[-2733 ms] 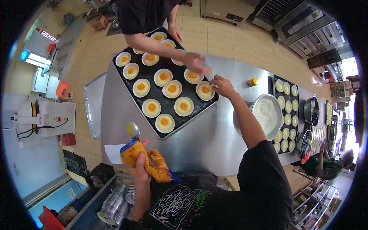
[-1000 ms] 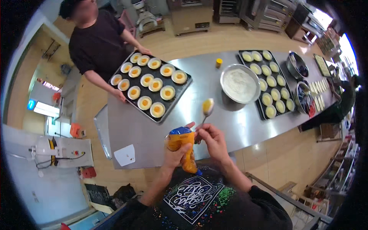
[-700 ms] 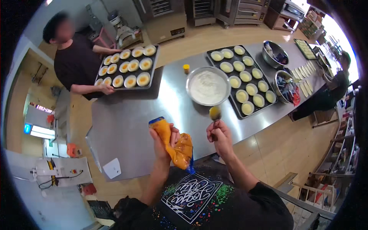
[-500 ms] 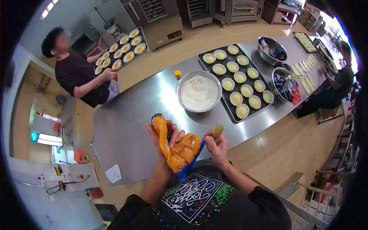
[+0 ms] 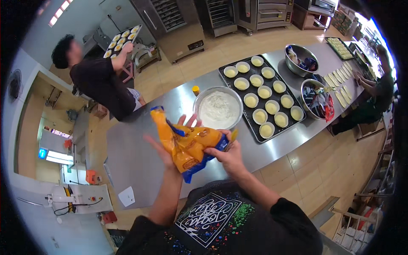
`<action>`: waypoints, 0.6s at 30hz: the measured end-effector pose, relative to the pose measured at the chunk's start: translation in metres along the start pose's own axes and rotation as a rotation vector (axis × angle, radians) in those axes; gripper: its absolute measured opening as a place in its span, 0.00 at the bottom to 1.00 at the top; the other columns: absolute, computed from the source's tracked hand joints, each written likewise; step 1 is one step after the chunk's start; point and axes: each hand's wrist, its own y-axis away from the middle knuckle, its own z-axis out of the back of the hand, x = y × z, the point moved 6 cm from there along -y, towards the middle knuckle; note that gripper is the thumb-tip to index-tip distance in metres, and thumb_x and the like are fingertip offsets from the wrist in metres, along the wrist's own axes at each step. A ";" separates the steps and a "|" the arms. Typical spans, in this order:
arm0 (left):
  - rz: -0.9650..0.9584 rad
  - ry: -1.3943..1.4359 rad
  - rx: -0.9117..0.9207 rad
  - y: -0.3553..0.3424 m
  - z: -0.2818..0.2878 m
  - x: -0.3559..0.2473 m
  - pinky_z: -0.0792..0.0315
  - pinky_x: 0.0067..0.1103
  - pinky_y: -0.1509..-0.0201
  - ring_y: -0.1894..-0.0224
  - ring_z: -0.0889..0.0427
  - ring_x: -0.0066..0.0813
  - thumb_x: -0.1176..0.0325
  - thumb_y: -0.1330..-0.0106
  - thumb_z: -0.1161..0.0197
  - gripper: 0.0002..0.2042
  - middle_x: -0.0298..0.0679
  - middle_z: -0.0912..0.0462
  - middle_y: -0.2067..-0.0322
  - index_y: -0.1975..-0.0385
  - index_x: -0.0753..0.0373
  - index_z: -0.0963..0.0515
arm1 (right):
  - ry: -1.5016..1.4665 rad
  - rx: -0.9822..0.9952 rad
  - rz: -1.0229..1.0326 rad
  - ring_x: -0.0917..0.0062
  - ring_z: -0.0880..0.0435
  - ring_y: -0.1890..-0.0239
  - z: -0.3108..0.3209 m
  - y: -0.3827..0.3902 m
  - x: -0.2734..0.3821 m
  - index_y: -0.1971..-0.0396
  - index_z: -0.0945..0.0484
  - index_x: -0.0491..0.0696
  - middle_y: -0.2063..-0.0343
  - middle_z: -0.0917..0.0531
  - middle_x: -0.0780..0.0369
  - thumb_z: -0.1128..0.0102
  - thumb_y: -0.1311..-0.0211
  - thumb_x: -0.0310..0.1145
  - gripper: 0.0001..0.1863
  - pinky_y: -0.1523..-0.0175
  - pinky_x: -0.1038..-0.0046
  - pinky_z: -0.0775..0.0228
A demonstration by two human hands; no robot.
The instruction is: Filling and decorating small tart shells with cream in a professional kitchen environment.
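Note:
A crumpled orange-and-blue plastic bag (image 5: 189, 146) is held above the near side of the steel table. My right hand (image 5: 230, 157) grips its blue edge, thumb on top; a small yellowish, rounded-ended piece (image 5: 234, 135) sticks out past those fingers, its kind unclear. Behind the bag, my left hand (image 5: 165, 156) has its fingers spread and thumb out; the bag covers its palm. Just beyond stands a metal bowl (image 5: 196, 111) of white, powdery or creamy stuff. To its right, a black tray (image 5: 255, 135) holds several white paper cups with pale yellow filling.
A yellow-capped container (image 5: 195, 90) stands by the bowl. Two more metal bowls (image 5: 293, 68) hold packets. A white flat scraper (image 5: 126, 196) lies at the table's left corner. One person (image 5: 100, 85) carries a tray at left; another (image 5: 378, 85) works beside dough strips at right.
The bag has risen and moved away from my body. My left fingers have spread from around it, while my right hand has taken its blue edge. The person at left has turned away with the tray.

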 end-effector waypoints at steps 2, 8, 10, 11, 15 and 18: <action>-0.058 -0.080 -0.007 0.014 0.010 0.000 0.37 0.38 0.25 0.33 0.27 0.39 0.31 0.28 0.48 0.45 0.47 0.30 0.30 0.23 0.61 0.44 | 0.077 -0.023 0.135 0.77 0.17 0.66 -0.008 0.000 -0.012 0.44 0.27 0.42 0.59 0.15 0.61 0.20 0.50 0.23 0.33 0.63 0.85 0.26; -0.131 -0.276 -0.110 0.084 0.065 0.005 0.37 0.45 0.24 0.28 0.31 0.46 0.44 0.27 0.39 0.40 0.46 0.32 0.28 0.21 0.54 0.47 | 0.369 -0.073 0.227 0.74 0.16 0.59 -0.018 0.017 -0.032 0.43 0.27 0.43 0.56 0.15 0.58 0.20 0.47 0.29 0.32 0.55 0.75 0.24; -0.091 -0.116 -0.229 0.097 0.081 0.006 0.34 0.45 0.26 0.30 0.29 0.45 0.49 0.27 0.36 0.39 0.46 0.31 0.30 0.21 0.54 0.45 | 0.403 -0.093 0.202 0.71 0.15 0.55 -0.015 0.020 -0.042 0.43 0.27 0.43 0.53 0.15 0.56 0.21 0.45 0.32 0.32 0.47 0.68 0.20; -0.083 -0.113 -0.226 0.105 0.088 0.004 0.34 0.45 0.26 0.30 0.29 0.45 0.49 0.27 0.36 0.39 0.46 0.31 0.30 0.21 0.54 0.45 | 0.534 -0.088 0.176 0.71 0.16 0.56 -0.004 0.018 -0.046 0.44 0.26 0.44 0.53 0.16 0.56 0.23 0.43 0.32 0.29 0.50 0.68 0.21; -0.023 -0.226 -0.314 0.131 0.114 0.003 0.33 0.43 0.26 0.31 0.27 0.44 0.54 0.27 0.35 0.38 0.45 0.29 0.31 0.22 0.53 0.44 | 0.896 -0.323 0.116 0.74 0.22 0.65 0.110 0.025 -0.091 0.56 0.20 0.45 0.61 0.19 0.59 0.33 0.40 0.24 0.12 0.59 0.72 0.27; 0.027 -0.272 -0.311 0.147 0.103 -0.001 0.32 0.40 0.27 0.32 0.26 0.43 0.57 0.28 0.35 0.36 0.43 0.28 0.32 0.23 0.54 0.42 | 1.097 -0.444 0.270 0.66 0.22 0.68 0.188 0.037 -0.115 0.60 0.22 0.44 0.62 0.22 0.56 0.39 0.42 0.21 0.10 0.60 0.67 0.26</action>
